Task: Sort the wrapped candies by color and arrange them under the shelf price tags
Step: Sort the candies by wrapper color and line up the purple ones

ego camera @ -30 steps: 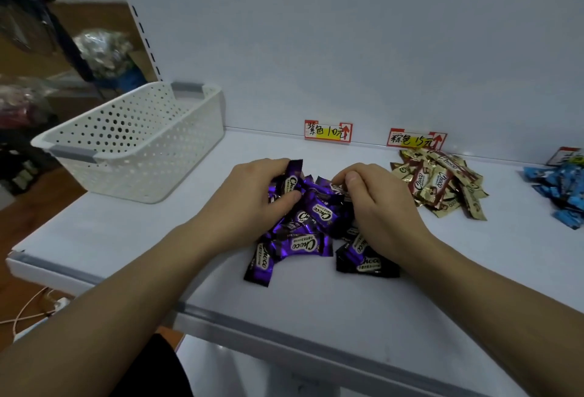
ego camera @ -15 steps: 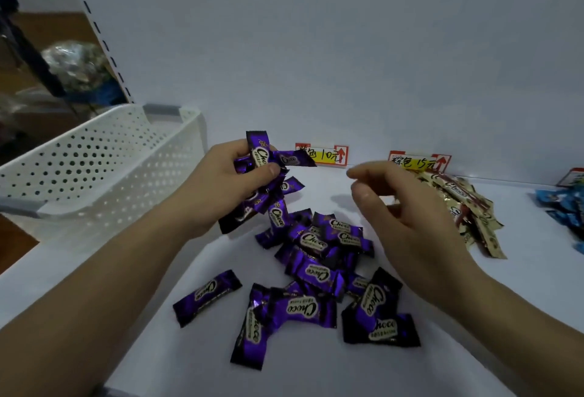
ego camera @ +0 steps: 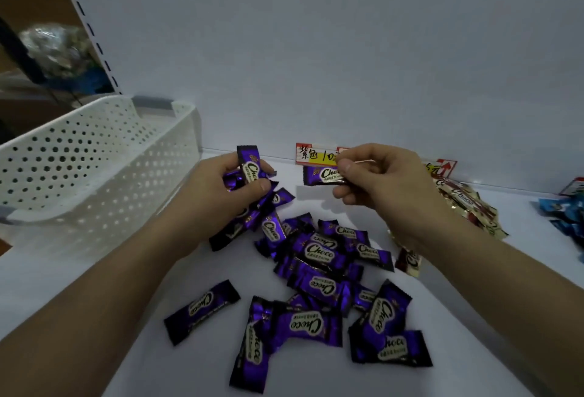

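My left hand (ego camera: 221, 197) grips a bunch of purple wrapped candies (ego camera: 251, 169), lifted above the white shelf (ego camera: 126, 302). A single purple candy (ego camera: 319, 175) is pinched by my right hand (ego camera: 379, 182) in front of the purple price tag (ego camera: 311, 155). Below both hands lies a loose pile of several purple candies (ego camera: 319, 267). One purple candy (ego camera: 202, 309) lies apart at the left. To the right, gold candies (ego camera: 464, 204) sit under a second price tag (ego camera: 445, 167), partly hidden by my right hand. Blue candies (ego camera: 565, 213) are at the far right edge.
A white perforated basket (ego camera: 94, 163) stands at the left on the shelf, close to my left hand. The white back wall (ego camera: 316, 49) rises just behind the price tags. Beyond the shelf upright at the far left is a cluttered room.
My right hand has picked one purple candy and lifted it toward the purple price tag. The left hand still holds its bunch raised. The camera has moved closer to the shelf.
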Motion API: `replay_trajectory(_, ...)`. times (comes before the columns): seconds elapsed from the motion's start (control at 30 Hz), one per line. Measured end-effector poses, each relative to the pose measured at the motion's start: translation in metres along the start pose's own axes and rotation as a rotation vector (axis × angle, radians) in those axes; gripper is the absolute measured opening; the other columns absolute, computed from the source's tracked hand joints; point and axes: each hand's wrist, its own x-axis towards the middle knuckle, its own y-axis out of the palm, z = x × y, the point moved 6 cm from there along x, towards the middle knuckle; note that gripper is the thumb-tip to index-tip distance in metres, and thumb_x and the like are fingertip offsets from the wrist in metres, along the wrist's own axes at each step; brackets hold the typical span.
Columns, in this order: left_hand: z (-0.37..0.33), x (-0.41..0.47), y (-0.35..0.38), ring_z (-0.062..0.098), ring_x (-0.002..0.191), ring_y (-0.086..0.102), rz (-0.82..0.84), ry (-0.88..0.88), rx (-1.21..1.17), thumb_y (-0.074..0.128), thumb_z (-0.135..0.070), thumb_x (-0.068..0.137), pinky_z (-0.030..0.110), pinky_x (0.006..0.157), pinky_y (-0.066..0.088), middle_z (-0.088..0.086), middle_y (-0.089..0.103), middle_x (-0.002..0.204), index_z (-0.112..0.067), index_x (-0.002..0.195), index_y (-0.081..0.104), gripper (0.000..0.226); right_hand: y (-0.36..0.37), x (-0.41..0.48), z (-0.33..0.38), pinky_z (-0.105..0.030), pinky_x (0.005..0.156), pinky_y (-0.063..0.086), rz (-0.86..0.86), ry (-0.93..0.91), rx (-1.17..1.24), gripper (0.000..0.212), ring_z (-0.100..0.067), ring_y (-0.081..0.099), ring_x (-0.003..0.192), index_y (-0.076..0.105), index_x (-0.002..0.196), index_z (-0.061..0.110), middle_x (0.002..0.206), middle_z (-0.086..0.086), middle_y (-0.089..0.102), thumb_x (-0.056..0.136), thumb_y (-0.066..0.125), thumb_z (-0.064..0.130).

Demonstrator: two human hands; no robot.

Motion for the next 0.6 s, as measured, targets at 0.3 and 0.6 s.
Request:
replay_trajectory(0.3, 0.004, 0.005, -0.009, 0.012, 0.085, 0.075, -0.155, 0.064, -0.157, 0.069, -0.01, 0.093, 0.026, 0.074, 0.059, -0.004, 0.077, 0.09, -0.025, 0.101, 0.072, 0.017, 0.001, 0.021, -0.005, -0.024, 0.072, 0.055, 0.034, -0.143, -0.866, 0.021, -0.012, 0.068, 0.076, 0.076, 0.099, 0.022, 0.089, 0.003, 0.073, 0.079, 0.083, 0.022)
replay_trajectory(0.6, 0.011, 0.012, -0.017, 0.013, 0.079, 0.074, -0.248, 0.02, -0.284, 0.067, -0.009, 0.094, 0.031, 0.074, 0.06, -0.004, 0.076, 0.085, -0.022, 0.1, 0.071, 0.015, 0.022, 0.026, -0.016, -0.033, 0.075, 0.051, 0.005, -0.457, -1.226, 0.012, -0.017, 0.064, 0.091, 0.077, 0.096, 0.026, 0.099, 0.005, 0.07, 0.091, 0.066, 0.029)
